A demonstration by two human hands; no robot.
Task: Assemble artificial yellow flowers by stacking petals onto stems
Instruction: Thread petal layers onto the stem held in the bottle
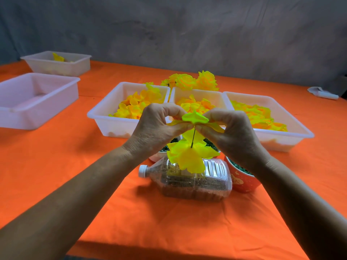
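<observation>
Both hands are working mid-table, above the bottle. Left hand (157, 124) and right hand (229, 126) are each pinching the top yellow petal layer (195, 118) between thumb and curled fingers, one from each side, at the top of a thin dark stem (193, 137). Lower on the same stem a bigger stack of yellow petals (187, 156) is sitting, well apart from the top layer – bare stem is showing between them. Stem is standing roughly upright, tilted slightly; its lower end is hidden by petals. Beneath it a clear plastic bottle (187, 181) with brown granular fill is lying on its side, white cap pointing left, on the orange tablecloth (75, 166). A red cup (242, 181) is touching the bottle's right end. Behind the hands three white trays of loose yellow petals are lining up – left (105, 117), middle (212, 96), right (293, 121) – with finished yellow flowers (189, 81) behind them. Two more white trays are sitting toward the table's far-left corner, nearer one (37, 117), farther one (56, 66).
</observation>
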